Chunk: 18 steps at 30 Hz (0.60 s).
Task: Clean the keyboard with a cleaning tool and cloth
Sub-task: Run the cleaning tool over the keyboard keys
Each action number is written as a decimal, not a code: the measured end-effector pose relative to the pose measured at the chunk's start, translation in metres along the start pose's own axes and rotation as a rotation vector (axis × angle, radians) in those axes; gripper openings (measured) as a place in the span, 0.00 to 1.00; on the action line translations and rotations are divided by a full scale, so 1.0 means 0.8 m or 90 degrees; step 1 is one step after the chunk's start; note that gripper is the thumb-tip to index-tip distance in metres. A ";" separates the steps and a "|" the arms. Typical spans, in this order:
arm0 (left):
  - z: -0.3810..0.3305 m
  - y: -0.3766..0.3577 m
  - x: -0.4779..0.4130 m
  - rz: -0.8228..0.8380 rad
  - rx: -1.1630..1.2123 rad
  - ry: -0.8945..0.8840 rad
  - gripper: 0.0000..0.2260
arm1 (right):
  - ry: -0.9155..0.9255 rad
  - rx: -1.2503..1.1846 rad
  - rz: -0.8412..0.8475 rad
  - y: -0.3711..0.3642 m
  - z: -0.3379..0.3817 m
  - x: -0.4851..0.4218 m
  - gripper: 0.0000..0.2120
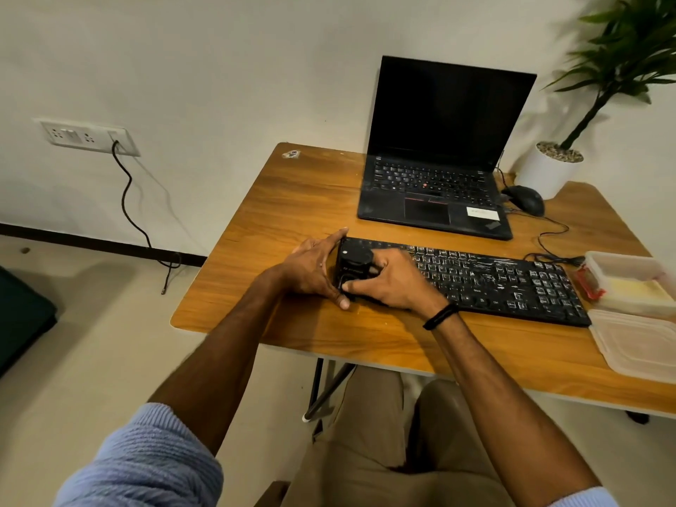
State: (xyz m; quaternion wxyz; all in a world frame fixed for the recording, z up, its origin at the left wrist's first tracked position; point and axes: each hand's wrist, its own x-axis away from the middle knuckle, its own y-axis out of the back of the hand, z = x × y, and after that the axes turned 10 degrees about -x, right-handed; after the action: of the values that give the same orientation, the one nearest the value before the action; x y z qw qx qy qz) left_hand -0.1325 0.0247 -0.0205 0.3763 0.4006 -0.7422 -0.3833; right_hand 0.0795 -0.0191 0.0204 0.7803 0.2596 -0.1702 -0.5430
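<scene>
Keyboard [494,283] lies flat across the near half of the table [292,199], long side toward the person. The left hand [311,268] clasps its left end, thumb at the near corner and forefinger reaching to the far one. The right hand [395,283] grips a small black tool [353,263], thumb on its near face and fingers curled over the top, holding it on the leftmost keys. Which part of the tool meets the keys I cannot tell.

Risk, as I judge it: pressing hard or dragging the tool sideways could snag a keycap and pop it off, or skid the keyboard toward the containers if the left hand eases. The keys look streaked, so loosened dirt could just get pushed down between them.

Right of the keyboard, a clear lid [636,342] lies loose at the table's near edge. Just behind it sits an open tub [603,259] with something pale yellow [636,290] inside, possibly the cloth, and a red item [589,285] at its left end.

Farther back stand an open laptop [439,159], its screen dark, a mouse [526,199], and a white plant pot [548,170].
</scene>
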 end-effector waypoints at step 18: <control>-0.003 -0.002 0.003 -0.006 0.017 0.022 0.71 | -0.008 -0.031 -0.050 0.017 -0.011 0.013 0.20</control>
State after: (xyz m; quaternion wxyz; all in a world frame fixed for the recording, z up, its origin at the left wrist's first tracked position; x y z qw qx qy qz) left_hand -0.1307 0.0217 -0.0200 0.3820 0.4158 -0.7387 -0.3680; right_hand 0.0981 -0.0230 0.0209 0.7633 0.2440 -0.1516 -0.5787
